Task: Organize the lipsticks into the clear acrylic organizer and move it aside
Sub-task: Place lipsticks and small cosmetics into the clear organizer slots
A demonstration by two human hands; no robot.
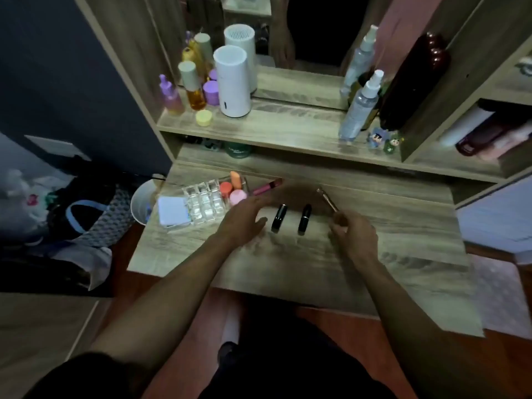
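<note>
The clear acrylic organizer (205, 203) stands at the left of the wooden desk (374, 254), its small square slots showing nothing inside. Pink and orange sponges (234, 188) fill its right section. A pink lip-gloss tube (267, 186) lies just right of it. Two black lipsticks (279, 217) (304, 218) lie side by side in the middle of the desk. My left hand (244, 218) hovers open between the organizer and the nearer black lipstick. My right hand (352, 236) holds a slim gold-coloured lipstick tube (328, 199) tilted up to the left.
A white pad (172, 210) lies left of the organizer. The upper shelf (273, 131) carries bottles, a white cylinder (231, 82), spray bottles (359, 108) and small figurines (384, 141). A white bin (143, 201) and bags (80, 214) sit on the floor to the left.
</note>
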